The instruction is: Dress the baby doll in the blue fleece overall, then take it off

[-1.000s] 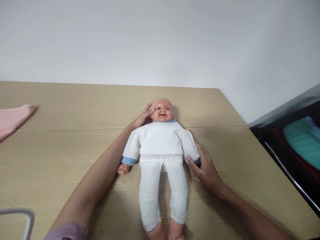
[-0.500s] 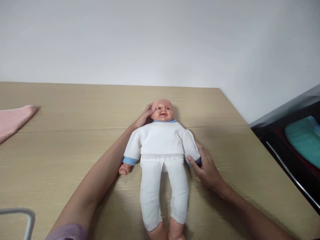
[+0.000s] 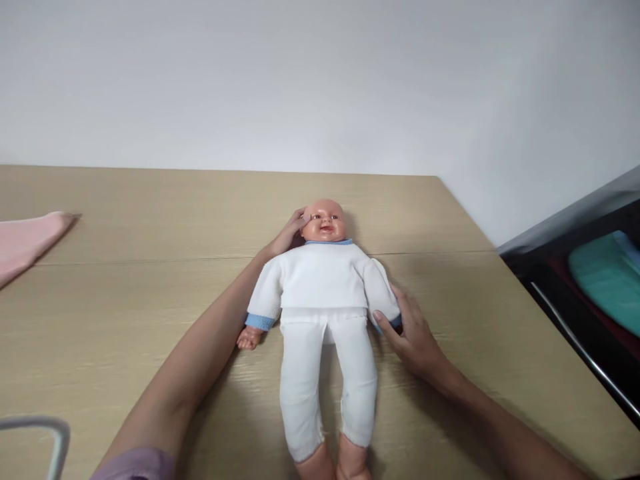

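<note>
A baby doll (image 3: 324, 277) lies on its back on the wooden table (image 3: 150, 300), head toward the wall. It wears a white top with blue collar and cuffs, and white trousers (image 3: 303, 373); its feet run off the bottom edge of the view. My left hand (image 3: 293, 232) is curled round the side of the doll's head (image 3: 325, 219), the thumb on its temple. Around the sleeve end of the doll's arm on the right, my right hand (image 3: 413, 333) is closed, thumb on the near side; the doll's hand there is hidden.
A pink cloth (image 3: 30, 243) lies at the left. A pale bent metal rod (image 3: 60, 437) shows at the lower left corner. Beyond the table's right edge stands a black item (image 3: 570, 313) with a green thing (image 3: 607, 283) on it. A white wall (image 3: 300, 87) rises behind.
</note>
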`<control>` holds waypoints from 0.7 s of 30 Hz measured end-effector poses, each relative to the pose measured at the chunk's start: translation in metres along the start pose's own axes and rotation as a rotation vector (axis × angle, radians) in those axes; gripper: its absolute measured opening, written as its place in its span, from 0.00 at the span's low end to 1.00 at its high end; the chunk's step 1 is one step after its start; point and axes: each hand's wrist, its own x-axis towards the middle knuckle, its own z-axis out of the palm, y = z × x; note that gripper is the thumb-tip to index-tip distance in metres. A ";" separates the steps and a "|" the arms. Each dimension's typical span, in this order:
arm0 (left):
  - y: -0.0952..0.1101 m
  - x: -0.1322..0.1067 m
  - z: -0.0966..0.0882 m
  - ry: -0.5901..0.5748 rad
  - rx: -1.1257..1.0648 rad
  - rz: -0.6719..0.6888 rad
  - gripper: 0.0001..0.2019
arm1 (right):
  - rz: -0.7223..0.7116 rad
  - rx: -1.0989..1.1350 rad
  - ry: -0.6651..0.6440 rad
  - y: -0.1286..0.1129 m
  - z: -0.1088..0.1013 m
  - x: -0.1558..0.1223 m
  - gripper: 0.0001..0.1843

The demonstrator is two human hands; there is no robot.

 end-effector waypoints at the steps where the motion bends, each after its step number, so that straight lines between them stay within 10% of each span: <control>1: 0.000 0.000 0.000 0.000 -0.001 -0.002 0.31 | -0.001 -0.003 -0.001 0.000 0.000 0.000 0.35; 21: -0.008 0.005 0.001 0.007 -0.001 0.017 0.31 | -0.081 -0.033 0.035 0.006 0.001 0.003 0.34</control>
